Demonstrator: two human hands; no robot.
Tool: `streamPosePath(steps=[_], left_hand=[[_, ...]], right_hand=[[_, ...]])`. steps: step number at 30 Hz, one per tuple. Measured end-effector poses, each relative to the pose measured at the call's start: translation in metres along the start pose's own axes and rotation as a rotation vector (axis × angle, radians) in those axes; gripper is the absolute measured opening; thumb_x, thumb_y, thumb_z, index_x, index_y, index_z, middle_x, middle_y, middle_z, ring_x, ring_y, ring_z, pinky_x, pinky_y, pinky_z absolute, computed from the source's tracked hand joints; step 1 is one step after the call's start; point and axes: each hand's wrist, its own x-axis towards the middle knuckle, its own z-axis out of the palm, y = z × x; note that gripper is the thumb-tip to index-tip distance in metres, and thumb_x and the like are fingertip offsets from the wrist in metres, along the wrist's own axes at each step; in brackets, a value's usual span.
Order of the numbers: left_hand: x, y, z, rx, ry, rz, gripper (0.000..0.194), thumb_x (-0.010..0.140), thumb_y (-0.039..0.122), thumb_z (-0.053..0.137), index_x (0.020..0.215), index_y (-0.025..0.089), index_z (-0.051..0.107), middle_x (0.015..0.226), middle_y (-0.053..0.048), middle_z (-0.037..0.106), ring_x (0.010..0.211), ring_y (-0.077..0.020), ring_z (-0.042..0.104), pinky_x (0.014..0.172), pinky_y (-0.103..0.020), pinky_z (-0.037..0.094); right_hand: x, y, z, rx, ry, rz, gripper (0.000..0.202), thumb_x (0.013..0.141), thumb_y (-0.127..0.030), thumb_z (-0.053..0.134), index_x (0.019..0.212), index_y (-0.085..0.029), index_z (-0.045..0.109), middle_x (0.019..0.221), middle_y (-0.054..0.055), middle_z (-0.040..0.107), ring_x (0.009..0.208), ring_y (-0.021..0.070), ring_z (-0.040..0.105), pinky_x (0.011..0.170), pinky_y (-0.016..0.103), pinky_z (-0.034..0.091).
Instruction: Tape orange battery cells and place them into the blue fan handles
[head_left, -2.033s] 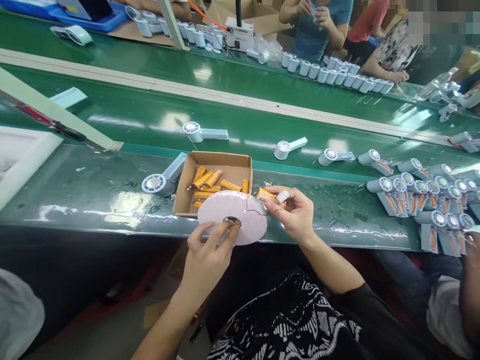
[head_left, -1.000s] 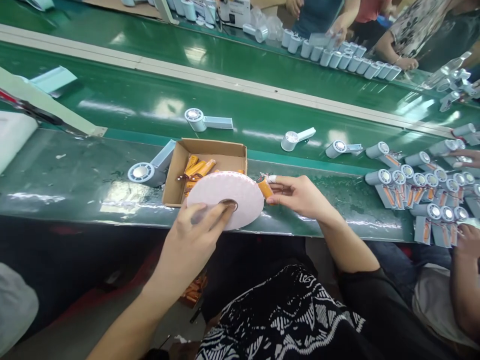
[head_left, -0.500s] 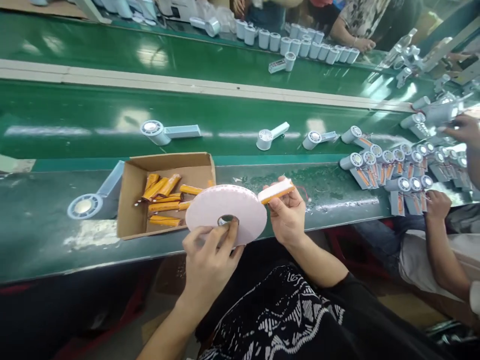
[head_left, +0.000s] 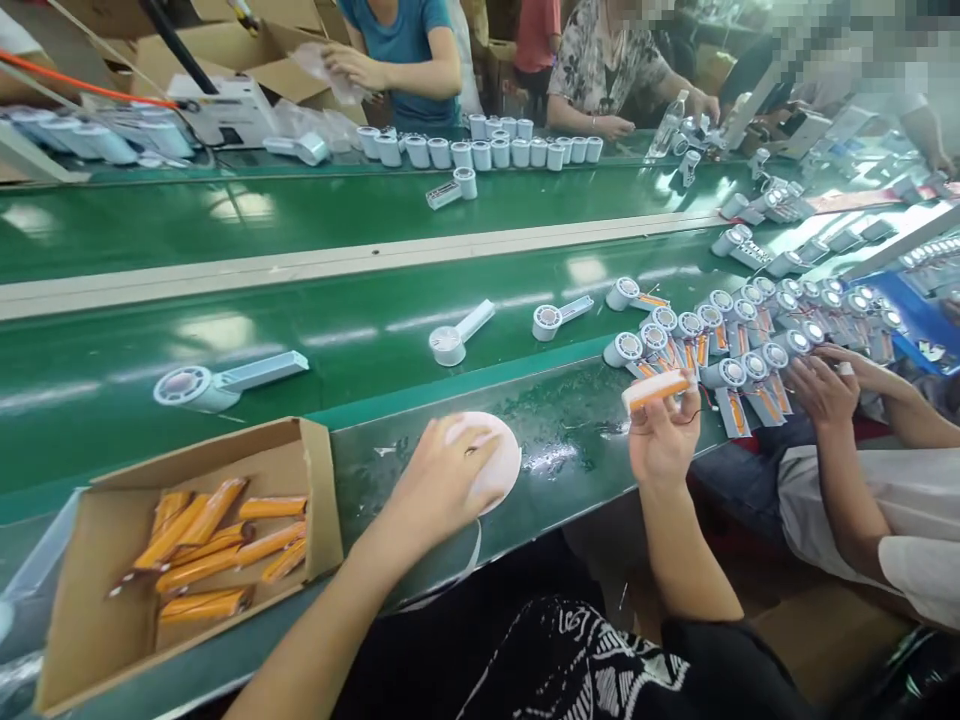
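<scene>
My left hand [head_left: 442, 475] lies over a pale roll of double-sided tape [head_left: 508, 455] that rests flat on the near bench, its fingers curled across the top toward the centre hole. A loose tail of tape hangs from the roll at the bench edge. Raised to the right, my right hand [head_left: 664, 445] pinches an orange battery [head_left: 651, 397] with a white strip along its upper side. A thin wire trails from the battery's right end. Left of my left hand stands a cardboard box [head_left: 321, 480] with several orange batteries [head_left: 202, 560] in it.
Light-blue fan bodies [head_left: 448, 345] lie spaced along the green belt [head_left: 360, 350]. Many more fan bodies with orange batteries [head_left: 709, 320] crowd the right side, where a co-worker's hands [head_left: 825, 390] work close to my right hand. Other people stand across the line.
My left hand has lowered the tape roll flat onto the bench. My right hand has moved away to the right with the battery. The view has swung rightward.
</scene>
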Motion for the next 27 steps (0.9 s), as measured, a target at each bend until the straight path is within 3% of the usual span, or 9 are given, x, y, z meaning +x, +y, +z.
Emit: streamPosePath(steps=[3, 4, 6, 7, 9, 12, 16, 22, 27], left_hand=[[0.105, 0.016, -0.017, 0.042, 0.012, 0.000, 0.044, 0.110, 0.046, 0.055, 0.140, 0.020, 0.073, 0.140, -0.013, 0.071, 0.137, -0.0357, 0.053, 0.119, -0.050, 0.045], [0.144, 0.025, -0.019, 0.064, 0.017, -0.040, 0.046, 0.111, 0.047, 0.052, 0.142, 0.019, 0.071, 0.147, -0.015, 0.067, 0.137, -0.0362, 0.053, 0.118, -0.051, 0.046], [0.214, 0.039, -0.019, 0.112, -0.009, -0.142, 0.051, 0.112, 0.048, 0.049, 0.151, 0.020, 0.066, 0.165, -0.019, 0.052, 0.150, -0.0447, 0.041, 0.121, -0.066, 0.038], [0.241, 0.044, -0.018, 0.124, -0.054, -0.176, 0.051, 0.112, 0.046, 0.049, 0.151, 0.017, 0.066, 0.165, -0.023, 0.050, 0.150, -0.0475, 0.041, 0.118, -0.071, 0.037], [0.276, 0.045, -0.015, 0.129, -0.116, -0.203, 0.044, 0.111, 0.031, 0.049, 0.145, 0.013, 0.070, 0.156, -0.027, 0.058, 0.142, -0.0449, 0.051, 0.114, -0.067, 0.043], [0.293, 0.030, -0.009, 0.118, -0.173, -0.193, 0.042, 0.103, 0.010, 0.050, 0.136, 0.015, 0.077, 0.138, -0.022, 0.071, 0.134, -0.0363, 0.060, 0.115, -0.059, 0.045], [0.294, 0.001, -0.008, 0.085, -0.244, -0.199, 0.047, 0.092, 0.005, 0.061, 0.134, 0.017, 0.078, 0.134, -0.022, 0.074, 0.135, -0.0377, 0.061, 0.117, -0.062, 0.046], [0.305, -0.019, -0.012, -0.033, -0.279, -0.169, 0.033, 0.090, 0.024, 0.078, 0.121, 0.018, 0.083, 0.121, -0.018, 0.078, 0.117, -0.0322, 0.072, 0.105, -0.040, 0.055], [0.303, -0.019, -0.016, -0.119, -0.250, -0.157, 0.026, 0.101, 0.032, 0.068, 0.122, 0.022, 0.081, 0.127, -0.012, 0.077, 0.120, -0.0279, 0.072, 0.103, -0.034, 0.054]], right_hand=[[0.000, 0.011, -0.010, -0.053, 0.031, 0.038, 0.066, 0.070, -0.040, 0.100, 0.130, -0.032, 0.073, 0.110, 0.003, 0.080, 0.095, 0.0193, 0.079, 0.077, 0.029, 0.067], [0.002, 0.012, -0.008, -0.059, 0.025, 0.039, 0.066, 0.071, -0.040, 0.099, 0.131, -0.032, 0.072, 0.111, 0.003, 0.080, 0.096, 0.0200, 0.079, 0.077, 0.030, 0.067], [0.007, 0.009, -0.004, -0.050, 0.007, 0.020, 0.063, 0.071, -0.039, 0.099, 0.128, -0.031, 0.073, 0.111, 0.003, 0.080, 0.098, 0.0204, 0.079, 0.080, 0.032, 0.068], [0.009, 0.006, -0.003, -0.044, 0.000, -0.001, 0.061, 0.070, -0.037, 0.099, 0.126, -0.031, 0.074, 0.111, 0.003, 0.081, 0.098, 0.0201, 0.079, 0.081, 0.033, 0.068], [0.018, -0.003, -0.006, -0.056, -0.005, -0.066, 0.058, 0.068, -0.030, 0.100, 0.120, -0.030, 0.076, 0.109, 0.002, 0.081, 0.096, 0.0193, 0.080, 0.081, 0.033, 0.068], [0.045, -0.010, -0.019, -0.128, -0.032, -0.153, 0.057, 0.063, -0.023, 0.101, 0.115, -0.029, 0.078, 0.106, 0.000, 0.082, 0.091, 0.0192, 0.080, 0.080, 0.033, 0.068], [0.100, -0.001, -0.015, -0.294, -0.159, -0.196, 0.055, 0.058, -0.028, 0.103, 0.107, -0.028, 0.080, 0.098, -0.001, 0.082, 0.088, 0.0210, 0.079, 0.083, 0.036, 0.067], [0.178, 0.034, 0.032, -0.859, -0.586, -0.213, 0.039, 0.078, -0.043, 0.086, 0.110, -0.021, 0.083, 0.080, 0.001, 0.076, 0.071, 0.0184, 0.069, 0.077, 0.034, 0.059], [0.198, 0.056, 0.043, -1.136, -0.789, -0.251, 0.027, 0.087, -0.036, 0.076, 0.106, -0.018, 0.081, 0.082, 0.004, 0.078, 0.072, 0.0191, 0.069, 0.075, 0.030, 0.054]])
